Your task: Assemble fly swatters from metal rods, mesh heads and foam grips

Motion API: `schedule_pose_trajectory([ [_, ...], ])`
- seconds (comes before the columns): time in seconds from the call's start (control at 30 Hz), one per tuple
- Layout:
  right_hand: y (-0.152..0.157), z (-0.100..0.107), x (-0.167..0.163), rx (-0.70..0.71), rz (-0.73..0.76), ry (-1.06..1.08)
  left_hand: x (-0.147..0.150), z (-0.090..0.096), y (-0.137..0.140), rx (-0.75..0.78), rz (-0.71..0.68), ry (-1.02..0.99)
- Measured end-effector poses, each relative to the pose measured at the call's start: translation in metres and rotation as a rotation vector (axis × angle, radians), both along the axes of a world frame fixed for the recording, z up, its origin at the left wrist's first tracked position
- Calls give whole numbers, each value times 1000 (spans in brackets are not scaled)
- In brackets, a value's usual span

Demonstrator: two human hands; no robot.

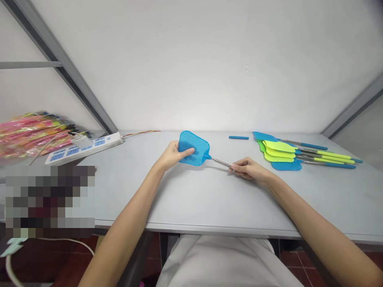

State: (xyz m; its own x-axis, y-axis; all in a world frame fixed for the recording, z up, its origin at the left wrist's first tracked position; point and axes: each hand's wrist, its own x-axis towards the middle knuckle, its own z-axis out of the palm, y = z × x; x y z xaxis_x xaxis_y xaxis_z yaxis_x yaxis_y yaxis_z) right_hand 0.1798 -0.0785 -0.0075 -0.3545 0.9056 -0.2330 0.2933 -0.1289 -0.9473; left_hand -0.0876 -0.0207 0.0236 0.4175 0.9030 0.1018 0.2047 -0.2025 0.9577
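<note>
A blue fly swatter [197, 145] with a perforated head and a thin metal rod is held above the table between both hands. My left hand [173, 154] grips the left edge of its head, thumb lying across the mesh. At the other end, my right hand [245, 168] is closed around the end of the metal rod. A loose blue handle sleeve [238, 138] lies on the table beyond my right hand. To the right sits a stack of fly swatters [279, 151] in blue, yellow and green, their handles pointing right.
A white power strip [86, 148] with a plug in it rests at the left, a thin coloured wire trailing behind it. Past it are plastic-wrapped bundles [32, 133] in pink and yellow. A pale wall [191, 71] rises along the back of the table [209, 203]. A blurred-out patch covers the lower left.
</note>
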Motion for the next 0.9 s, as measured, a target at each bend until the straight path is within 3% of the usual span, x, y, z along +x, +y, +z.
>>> schedule_pose_trajectory([
  [0.33, 1, 2, 7, -195, 109, 77, 4, 3, -3, -15, -18, 7],
  [0.53, 21, 12, 16, -98, 183, 8, 1, 15, -7, 11, 48, -19],
  [0.63, 56, 14, 20, 99, -93, -113, -7, 17, -4, 11, 112, -76],
  [0.7, 85, 12, 24, 197, -342, -391, -11, 16, -1, 23, 148, -119],
  [0.8, 119, 8, 31, 183, -435, -535, -16, 15, 3, 47, 186, -184],
  [0.9, 130, 5, 39, 200, -464, -607, -18, 15, 5, 68, 229, -238],
])
